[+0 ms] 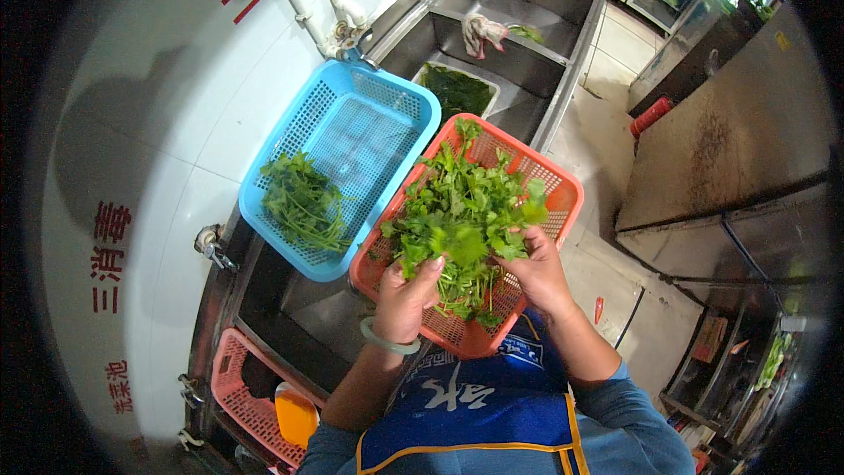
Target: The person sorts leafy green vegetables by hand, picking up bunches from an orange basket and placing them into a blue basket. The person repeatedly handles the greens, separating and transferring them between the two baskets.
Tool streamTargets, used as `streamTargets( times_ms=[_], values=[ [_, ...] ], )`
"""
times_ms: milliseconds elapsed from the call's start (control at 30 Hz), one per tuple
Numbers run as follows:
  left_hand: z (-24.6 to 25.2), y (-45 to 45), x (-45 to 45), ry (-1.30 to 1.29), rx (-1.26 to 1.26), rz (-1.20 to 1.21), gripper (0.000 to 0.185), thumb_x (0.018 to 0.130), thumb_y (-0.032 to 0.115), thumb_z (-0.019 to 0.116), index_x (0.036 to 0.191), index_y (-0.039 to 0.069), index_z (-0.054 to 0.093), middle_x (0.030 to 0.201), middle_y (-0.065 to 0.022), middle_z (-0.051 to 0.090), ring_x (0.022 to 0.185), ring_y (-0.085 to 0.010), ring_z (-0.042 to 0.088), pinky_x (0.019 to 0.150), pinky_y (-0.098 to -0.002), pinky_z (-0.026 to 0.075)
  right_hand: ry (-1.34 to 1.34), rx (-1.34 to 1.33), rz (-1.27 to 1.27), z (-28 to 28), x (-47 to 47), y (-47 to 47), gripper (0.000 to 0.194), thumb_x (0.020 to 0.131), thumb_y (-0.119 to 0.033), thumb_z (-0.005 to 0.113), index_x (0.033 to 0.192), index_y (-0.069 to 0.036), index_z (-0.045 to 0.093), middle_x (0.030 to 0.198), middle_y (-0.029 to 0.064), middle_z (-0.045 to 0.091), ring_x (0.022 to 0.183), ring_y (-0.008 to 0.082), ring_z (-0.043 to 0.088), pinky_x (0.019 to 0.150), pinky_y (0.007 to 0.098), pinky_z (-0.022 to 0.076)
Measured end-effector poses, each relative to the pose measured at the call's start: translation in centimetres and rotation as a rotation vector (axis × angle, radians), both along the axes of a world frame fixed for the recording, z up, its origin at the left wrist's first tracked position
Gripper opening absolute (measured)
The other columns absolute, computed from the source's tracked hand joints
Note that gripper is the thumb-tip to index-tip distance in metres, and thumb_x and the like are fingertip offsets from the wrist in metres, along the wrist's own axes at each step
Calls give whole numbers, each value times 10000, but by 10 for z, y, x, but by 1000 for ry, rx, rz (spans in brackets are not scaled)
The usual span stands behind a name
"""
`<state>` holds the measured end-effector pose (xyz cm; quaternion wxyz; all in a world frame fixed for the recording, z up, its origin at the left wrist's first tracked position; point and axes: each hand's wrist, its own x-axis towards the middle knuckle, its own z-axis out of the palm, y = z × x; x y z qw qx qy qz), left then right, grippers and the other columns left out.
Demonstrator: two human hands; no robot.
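A red-orange plastic basket (567, 194) rests before me, heaped with leafy green herbs (455, 191) that look like cilantro. My left hand (409, 293), with a pale bangle at its wrist, holds some leafy stems over the near part of the basket. Across from it, my right hand (537, 270) grips sprigs between thumb and fingers at the basket's right side. Some leaves between the hands are blurred. To the left stands a light blue plastic basket (254, 194), touching or close beside the red one, with a smaller bunch of green stems (303, 204) in its near left corner.
Steel sinks (580, 20) extend beyond the baskets; one holds a tray of dark greens (458, 89). A cloth (483, 35) hangs over the divider. Taps (214, 247) line the left wall. A pink basket (254, 402) with an orange object (295, 415) sits lower left.
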<state>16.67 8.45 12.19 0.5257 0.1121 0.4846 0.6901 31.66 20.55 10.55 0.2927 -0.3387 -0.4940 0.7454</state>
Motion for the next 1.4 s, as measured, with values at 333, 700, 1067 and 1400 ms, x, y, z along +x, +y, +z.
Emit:
streamTargets(
  times_ms=[333,700,1067,1400],
  values=[
    [-1,-1,-12,-13,75,77,148,983,150,473,1080,75,555,998,-46,591,469,-27,314,452,-201,296,324,-317,-112,10,10,12,281,878,-47,599,1143,22,540,1104,103,610,922,226,636,808,358,563],
    [-2,3,-16,112,23,98,132,964,146,514,1063,66,551,973,-61,598,521,-40,335,482,-221,300,298,-199,-411,0,13,31,289,913,-156,561,1166,-33,496,1085,93,590,936,229,623,733,385,580],
    [-13,6,-8,398,176,146,168,973,134,495,1124,72,535,1021,-88,662,473,1,314,428,-167,252,194,-200,-358,-10,15,34,268,926,-146,552,1163,-36,491,1074,85,587,860,189,624,664,329,572],
    [-4,7,-28,566,160,258,153,950,40,488,1086,1,546,1029,-101,646,816,-111,533,741,-264,420,86,-196,-331,-17,14,35,297,916,-132,551,1187,-42,466,1079,97,592,868,209,630,655,333,559]
  ],
)
